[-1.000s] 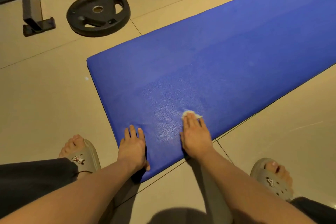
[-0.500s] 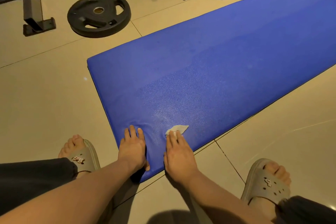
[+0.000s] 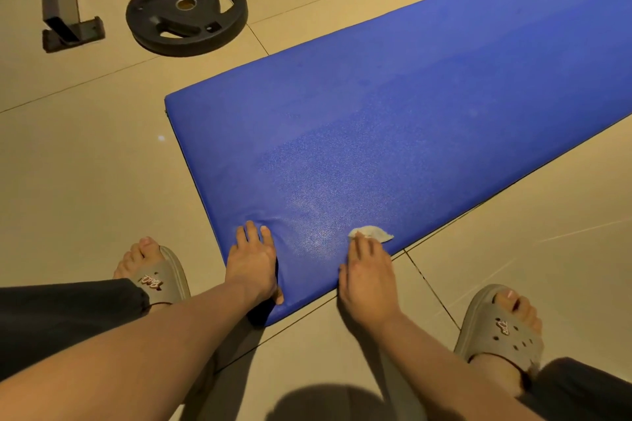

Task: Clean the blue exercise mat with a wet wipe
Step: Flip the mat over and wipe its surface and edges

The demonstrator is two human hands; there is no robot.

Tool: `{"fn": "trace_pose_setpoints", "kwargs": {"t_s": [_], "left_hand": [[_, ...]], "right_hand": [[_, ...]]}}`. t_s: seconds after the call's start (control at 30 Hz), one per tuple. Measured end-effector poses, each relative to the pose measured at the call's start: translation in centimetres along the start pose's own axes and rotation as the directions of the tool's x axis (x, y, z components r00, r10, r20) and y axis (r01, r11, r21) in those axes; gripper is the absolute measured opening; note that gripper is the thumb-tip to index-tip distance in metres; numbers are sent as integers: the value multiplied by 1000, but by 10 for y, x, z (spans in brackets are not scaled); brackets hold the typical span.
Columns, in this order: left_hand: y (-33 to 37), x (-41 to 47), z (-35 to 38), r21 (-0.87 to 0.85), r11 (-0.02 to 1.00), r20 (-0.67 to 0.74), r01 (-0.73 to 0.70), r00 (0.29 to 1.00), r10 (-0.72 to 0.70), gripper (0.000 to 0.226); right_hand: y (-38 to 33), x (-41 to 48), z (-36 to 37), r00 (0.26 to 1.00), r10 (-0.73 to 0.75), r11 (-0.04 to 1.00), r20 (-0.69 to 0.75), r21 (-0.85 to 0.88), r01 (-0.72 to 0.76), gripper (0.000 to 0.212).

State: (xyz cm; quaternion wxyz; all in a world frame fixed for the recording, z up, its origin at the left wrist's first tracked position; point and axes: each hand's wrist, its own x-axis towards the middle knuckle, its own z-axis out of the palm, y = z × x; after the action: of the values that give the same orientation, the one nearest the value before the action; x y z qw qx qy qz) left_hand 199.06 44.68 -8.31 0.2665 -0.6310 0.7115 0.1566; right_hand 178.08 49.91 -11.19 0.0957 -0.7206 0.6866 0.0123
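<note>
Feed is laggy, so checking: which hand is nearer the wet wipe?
Right. The right hand has its fingers on the wet wipe at the near edge of the blue mat; the left hand presses the mat corner, left of the wipe, apart from it.

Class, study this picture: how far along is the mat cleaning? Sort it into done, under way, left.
Done: the near corner of the blue mat shows a damp-looking sheen, so it seems wiped. In hand: the right hand presses the wet wipe flat by the near edge; the left hand steadies the corner. Left: the far stretch shows no sheen, likely unwiped.
</note>
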Motion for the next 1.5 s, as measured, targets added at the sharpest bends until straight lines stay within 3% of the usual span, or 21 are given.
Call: {"fn": "trace_pose_setpoints", "kwargs": {"t_s": [0.13, 0.23, 0.43, 0.6, 0.67, 0.8, 0.9, 1.0, 1.13, 1.2, 1.37, 1.5], "left_hand": [[0, 1, 2, -2, 1000, -11, 7, 1000, -7, 149], [-1, 0, 2, -1, 1000, -18, 1, 1000, -1, 149], [-1, -1, 2, 6, 1000, -34, -8, 999, 8, 148], [0, -2, 1, 3, 1000, -42, -1, 999, 2, 144], [0, -2, 0, 1, 1000, -38, 1, 999, -1, 146], [0, -4, -1, 1, 1000, -30, -3, 1000, 3, 149], [-1, -4, -2, -7, 1000, -23, -10, 1000, 10, 151], [-1, -4, -2, -8, 1000, -30, -11, 999, 11, 151], [-3, -5, -1, -14, 1000, -40, -13, 999, 13, 151], [-3, -5, -1, -11, 1000, -50, -13, 999, 13, 150], [0, -6, -4, 13, 1000, -46, -9, 999, 9, 150], [2, -5, -4, 22, 1000, -39, -3, 999, 4, 149]], "right_hand": [[-49, -29, 11, 965, -263, 964, -2, 50, 263, 57], [-33, -29, 10, 935, -355, 935, 7, -6, 355, 59], [61, 3, -11, 995, -61, 995, -82, -78, 54, 41], [45, 8, -9, 971, 221, 948, -95, 253, -191, 19], [17, 2, -5, 975, 217, 918, -45, 348, -188, 13], [-29, -13, 1, 996, 61, 898, 60, 432, -81, 7], [-15, -7, -2, 999, 37, 899, 12, 435, -38, 6], [30, 12, -5, 980, 189, 890, -56, 431, -146, 6], [104, 39, -15, 863, 500, 773, -72, 487, -407, 14], [118, 43, -14, 824, 565, 723, -44, 508, -469, 16], [55, 18, -3, 821, 571, 630, 1, 640, -439, 11], [-3, -10, 11, 919, 393, 667, 35, 677, -311, 8]]}}
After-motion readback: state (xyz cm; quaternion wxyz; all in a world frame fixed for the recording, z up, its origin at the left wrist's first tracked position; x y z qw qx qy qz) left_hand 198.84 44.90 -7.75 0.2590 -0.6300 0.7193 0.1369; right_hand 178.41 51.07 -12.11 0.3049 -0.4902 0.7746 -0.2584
